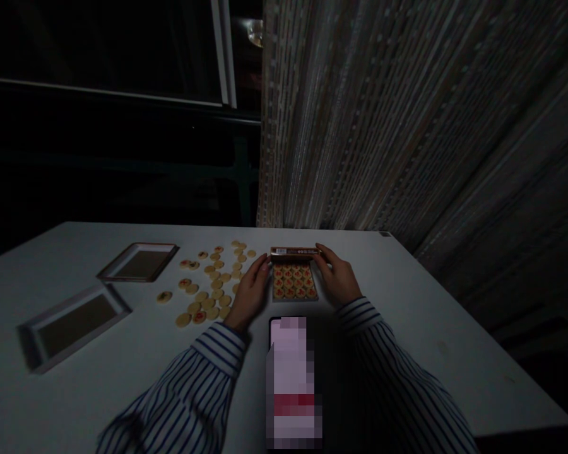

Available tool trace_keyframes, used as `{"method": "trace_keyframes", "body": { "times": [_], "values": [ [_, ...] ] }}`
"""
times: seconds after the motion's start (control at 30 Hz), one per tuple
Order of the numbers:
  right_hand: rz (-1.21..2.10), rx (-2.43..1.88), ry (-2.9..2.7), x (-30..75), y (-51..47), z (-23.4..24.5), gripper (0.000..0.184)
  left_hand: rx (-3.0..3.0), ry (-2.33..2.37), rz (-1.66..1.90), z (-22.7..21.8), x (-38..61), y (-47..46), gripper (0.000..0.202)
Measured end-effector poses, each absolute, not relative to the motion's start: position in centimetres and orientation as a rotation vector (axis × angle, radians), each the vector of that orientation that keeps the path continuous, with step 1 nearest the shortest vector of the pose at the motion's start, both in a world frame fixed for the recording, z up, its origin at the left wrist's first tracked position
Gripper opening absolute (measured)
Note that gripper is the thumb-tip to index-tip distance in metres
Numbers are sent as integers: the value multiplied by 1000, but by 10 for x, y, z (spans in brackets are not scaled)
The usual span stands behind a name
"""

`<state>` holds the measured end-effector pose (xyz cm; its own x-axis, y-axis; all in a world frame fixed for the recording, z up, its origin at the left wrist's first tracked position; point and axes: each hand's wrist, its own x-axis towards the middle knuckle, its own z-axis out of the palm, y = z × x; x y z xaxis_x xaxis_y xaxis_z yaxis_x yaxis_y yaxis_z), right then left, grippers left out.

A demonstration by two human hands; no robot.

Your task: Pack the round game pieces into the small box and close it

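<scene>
Between my hands is a small square box of Chinese chess pieces point(295, 281), its face showing rows of round pieces with red characters. A brown strip with a barcode point(293, 253) runs along its far edge; whether this is a lid or a flap I cannot tell. My left hand point(252, 287) grips the left far corner, thumb and fingers close together. At the opposite corner my right hand point(337, 274) holds the strip's end, its forefinger reaching behind. Loose round chess pieces point(208, 302) lie scattered just left of my left hand, some showing characters.
Two shallow trays lie at the left, one brown-rimmed point(165, 265) and one pale point(82, 350). A phone with a blurred screen point(291, 372) is on the white table point(430, 302) between my forearms. A curtain point(341, 113) hangs behind the table's far edge.
</scene>
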<state>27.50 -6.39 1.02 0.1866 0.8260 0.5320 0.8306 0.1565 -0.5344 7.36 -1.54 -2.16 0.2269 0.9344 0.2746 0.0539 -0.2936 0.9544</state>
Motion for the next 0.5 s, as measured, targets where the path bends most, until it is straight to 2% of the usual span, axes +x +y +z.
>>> {"method": "trace_keyframes", "body": {
  "times": [0.5],
  "values": [
    [1,-1636,-1583,276,-66,10,41,1584,955,1187,-21,75,-15,46]
  ]
}}
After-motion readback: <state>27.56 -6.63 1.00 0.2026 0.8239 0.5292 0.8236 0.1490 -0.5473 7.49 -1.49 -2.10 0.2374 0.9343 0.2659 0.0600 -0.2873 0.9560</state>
